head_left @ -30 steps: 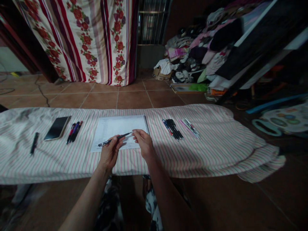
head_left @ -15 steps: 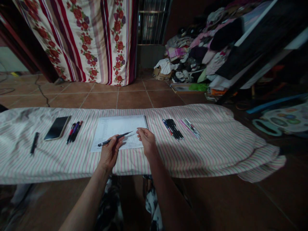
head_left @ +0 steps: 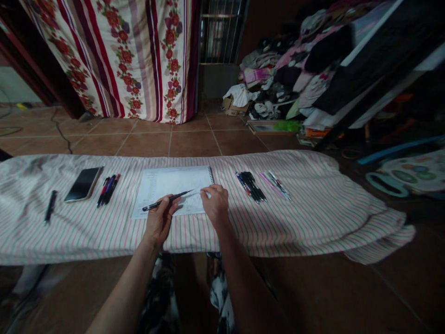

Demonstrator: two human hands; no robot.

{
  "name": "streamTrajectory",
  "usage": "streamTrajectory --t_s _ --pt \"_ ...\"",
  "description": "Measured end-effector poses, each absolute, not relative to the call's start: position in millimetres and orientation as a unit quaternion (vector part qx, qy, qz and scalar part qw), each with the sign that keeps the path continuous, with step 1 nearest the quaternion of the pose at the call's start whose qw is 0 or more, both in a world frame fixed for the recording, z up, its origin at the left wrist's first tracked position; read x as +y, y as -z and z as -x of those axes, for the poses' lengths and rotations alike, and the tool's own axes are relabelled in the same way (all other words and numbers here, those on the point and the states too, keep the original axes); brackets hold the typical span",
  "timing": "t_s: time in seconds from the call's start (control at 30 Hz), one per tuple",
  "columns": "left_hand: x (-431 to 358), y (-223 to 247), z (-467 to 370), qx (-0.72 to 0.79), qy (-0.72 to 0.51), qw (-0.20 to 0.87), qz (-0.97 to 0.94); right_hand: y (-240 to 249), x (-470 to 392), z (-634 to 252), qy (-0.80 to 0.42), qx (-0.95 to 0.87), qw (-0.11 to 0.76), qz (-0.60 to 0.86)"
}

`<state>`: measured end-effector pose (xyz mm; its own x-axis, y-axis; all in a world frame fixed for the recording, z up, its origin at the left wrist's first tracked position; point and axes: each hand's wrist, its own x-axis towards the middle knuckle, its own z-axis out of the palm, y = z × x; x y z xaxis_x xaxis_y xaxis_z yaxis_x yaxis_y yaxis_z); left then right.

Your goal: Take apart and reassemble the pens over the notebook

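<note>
Black-and-white patterned fabric covers the person's legs (head_left: 221, 301), under the near edge of a pale cloth with pink and grey stripes (head_left: 299, 232). Above it, the 2 hands are apart. The left hand (head_left: 161, 215) is closed on 1 slim black pen (head_left: 155, 204), tilted with its thin tip toward the right hand (head_left: 216, 202). That hand's fingers are curled; whether they pinch something small, I cannot tell. Both are over a white spiral-bound notebook (head_left: 174, 178), its coil on the right edge.

To its left lie a bundle of red, purple and dark pens (head_left: 108, 190), a black-screened smartphone (head_left: 83, 184) and 1 lone black pen (head_left: 50, 206); to its right, a row of mostly black pens (head_left: 253, 188) beside some pink and white pens (head_left: 276, 185). Beyond are brown floor tiles (head_left: 194, 141), a flowered, striped curtain (head_left: 144, 60) and heaped clothes (head_left: 288, 76).
</note>
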<state>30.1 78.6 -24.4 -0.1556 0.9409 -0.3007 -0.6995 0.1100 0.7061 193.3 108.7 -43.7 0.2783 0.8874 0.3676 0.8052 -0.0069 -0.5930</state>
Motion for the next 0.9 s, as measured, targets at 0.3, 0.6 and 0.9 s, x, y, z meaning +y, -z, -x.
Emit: streamTrajectory --t_s 0.3,0.6,0.9 --pt "78.4 25.3 -29.9 0.395 -0.648 0.633 -0.156 52.2 108.6 -192.8 -0.026 -0.582 0.391 0.713" --pt "79.0 27.2 -29.3 0.39 -0.647 0.635 -0.161 53.9 108.1 -190.7 -0.015 -0.571 0.383 0.726" --pt "79.1 28.9 -28.9 0.391 -0.645 0.634 -0.168 54.6 109.6 -192.6 -0.009 -0.574 0.386 0.722"
